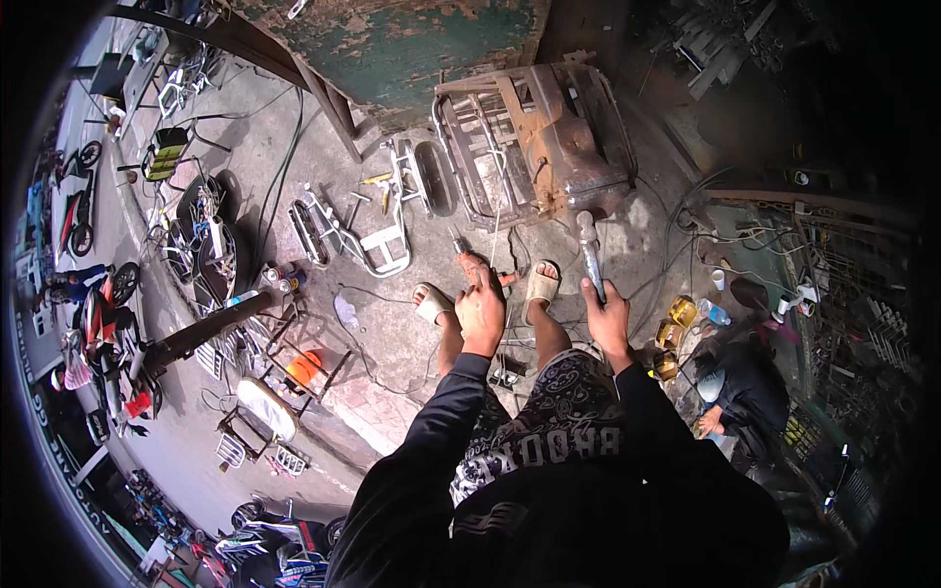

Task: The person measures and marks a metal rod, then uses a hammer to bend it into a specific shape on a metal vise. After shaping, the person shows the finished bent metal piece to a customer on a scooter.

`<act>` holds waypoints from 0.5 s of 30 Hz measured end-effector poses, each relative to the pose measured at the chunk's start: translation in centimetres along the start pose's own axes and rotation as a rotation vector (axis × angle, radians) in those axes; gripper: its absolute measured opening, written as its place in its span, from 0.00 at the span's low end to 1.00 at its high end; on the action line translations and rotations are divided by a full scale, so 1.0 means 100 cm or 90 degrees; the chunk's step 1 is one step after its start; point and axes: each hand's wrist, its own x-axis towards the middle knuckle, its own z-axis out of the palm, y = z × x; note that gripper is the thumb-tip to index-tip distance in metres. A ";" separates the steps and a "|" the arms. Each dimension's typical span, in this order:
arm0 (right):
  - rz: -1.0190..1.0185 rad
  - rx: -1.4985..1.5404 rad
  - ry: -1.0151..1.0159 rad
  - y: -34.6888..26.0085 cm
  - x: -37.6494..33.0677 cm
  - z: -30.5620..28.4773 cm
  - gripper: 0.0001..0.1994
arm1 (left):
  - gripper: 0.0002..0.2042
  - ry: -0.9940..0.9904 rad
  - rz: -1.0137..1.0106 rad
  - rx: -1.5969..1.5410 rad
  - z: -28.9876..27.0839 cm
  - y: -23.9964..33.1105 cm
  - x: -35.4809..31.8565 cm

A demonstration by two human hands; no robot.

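My left hand (480,312) is closed around an orange-handled tool (469,263) with a metal tip; its exact kind is hard to make out. To the right, my right hand (610,318) grips a hammer (590,250) by the handle, its head pointing away from me. Just beyond the hammer head lies a rusty metal frame (487,147) of bars and rails. A brown, rounded metal piece (580,147) sits on its right part. The hammer head appears close to the frame's near edge; whether they touch I cannot tell.
White tubular metal frames (385,253) lie at the left, near a small hammer (357,204). Cables (284,176) trail over the concrete. Spray cans (284,279) stand farther left. Yellow containers (682,312) and a crouching person (742,392) are at the right.
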 end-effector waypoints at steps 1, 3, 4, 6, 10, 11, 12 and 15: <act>0.000 -0.006 -0.010 -0.001 -0.002 0.010 0.21 | 0.17 -0.012 -0.006 -0.011 -0.001 -0.005 0.000; -0.014 -0.017 -0.036 -0.003 -0.003 0.030 0.21 | 0.15 0.015 -0.026 -0.015 -0.003 -0.016 -0.003; 0.000 -0.029 -0.053 -0.004 -0.002 0.041 0.22 | 0.15 0.021 -0.034 -0.018 -0.004 -0.021 -0.003; -0.038 -0.058 -0.049 -0.008 0.003 0.065 0.21 | 0.13 0.043 -0.049 -0.038 -0.008 -0.030 -0.006; -0.041 -0.038 -0.068 -0.015 0.034 0.110 0.21 | 0.10 0.068 -0.045 -0.024 -0.021 -0.047 -0.011; -0.045 -0.023 -0.047 -0.018 0.047 0.124 0.21 | 0.10 -0.010 -0.087 -0.079 -0.024 -0.052 -0.013; -0.096 -0.026 -0.022 -0.020 0.060 0.134 0.21 | 0.09 0.002 -0.081 -0.066 -0.027 -0.058 -0.018; -0.069 -0.041 0.008 -0.030 0.106 0.172 0.17 | 0.10 -0.026 -0.092 -0.067 -0.035 -0.084 -0.040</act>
